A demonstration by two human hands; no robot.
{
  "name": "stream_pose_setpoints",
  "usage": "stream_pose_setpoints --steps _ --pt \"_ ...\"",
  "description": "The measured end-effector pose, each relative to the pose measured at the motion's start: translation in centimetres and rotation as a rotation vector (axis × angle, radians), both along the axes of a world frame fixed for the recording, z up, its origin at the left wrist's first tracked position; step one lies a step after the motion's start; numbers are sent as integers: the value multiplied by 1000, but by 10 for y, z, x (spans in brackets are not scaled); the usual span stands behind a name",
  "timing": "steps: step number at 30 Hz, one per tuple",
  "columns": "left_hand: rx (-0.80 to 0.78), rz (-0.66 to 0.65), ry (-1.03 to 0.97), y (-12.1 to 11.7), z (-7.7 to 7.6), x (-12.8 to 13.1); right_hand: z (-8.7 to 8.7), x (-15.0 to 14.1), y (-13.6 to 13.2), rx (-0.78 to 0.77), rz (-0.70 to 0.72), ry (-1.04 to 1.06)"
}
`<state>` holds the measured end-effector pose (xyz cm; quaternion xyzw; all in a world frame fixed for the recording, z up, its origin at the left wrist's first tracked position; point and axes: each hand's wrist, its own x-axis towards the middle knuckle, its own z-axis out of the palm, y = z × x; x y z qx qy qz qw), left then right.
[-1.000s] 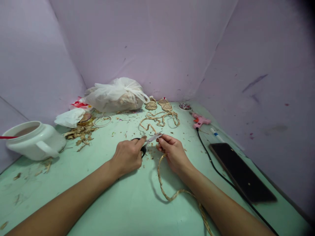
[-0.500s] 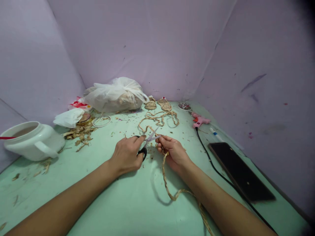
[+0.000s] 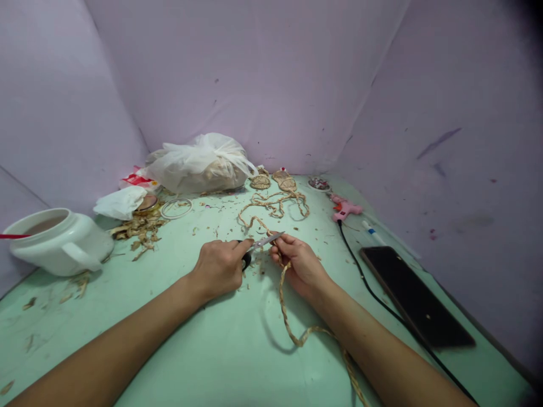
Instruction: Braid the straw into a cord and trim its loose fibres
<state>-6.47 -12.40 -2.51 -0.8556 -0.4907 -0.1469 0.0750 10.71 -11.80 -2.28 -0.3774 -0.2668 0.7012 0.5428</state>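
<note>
My left hand (image 3: 218, 265) grips black-handled scissors (image 3: 255, 247), their blades closed and pointing right at the braided straw rope (image 3: 292, 322). My right hand (image 3: 297, 260) pinches that rope just beside the blade tips. The rope runs from my right hand down along the green table (image 3: 212, 350) to the lower edge, and on past the scissors to a loose tangle of braid (image 3: 275, 204) farther back.
A white jug (image 3: 59, 240) stands at the left, with straw scraps (image 3: 139, 229), a tissue (image 3: 121, 202) and a ring (image 3: 176, 208) behind. A plastic bag (image 3: 199, 164) sits at the back. A pink glue gun (image 3: 344, 208), its black cable (image 3: 365, 277) and a phone (image 3: 416, 297) lie right.
The scissor blades opened around the rope half a second ago and are now shut on it. Both hands stayed nearly in place.
</note>
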Motion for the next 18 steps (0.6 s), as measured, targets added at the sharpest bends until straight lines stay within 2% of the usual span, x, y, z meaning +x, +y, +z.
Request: stream_pose_setpoints --steps 4,7,12,18 --pt "-42 77 -232 2 3 -3 0 2 1 -17 -2 68" --pt "-47 114 -277 3 2 -4 2 4 0 -36 10 20" --pt "-21 115 -150 3 1 -1 4 5 -2 -28 46 -63" --pt "51 30 -1 2 5 2 6 3 -3 37 90 -17"
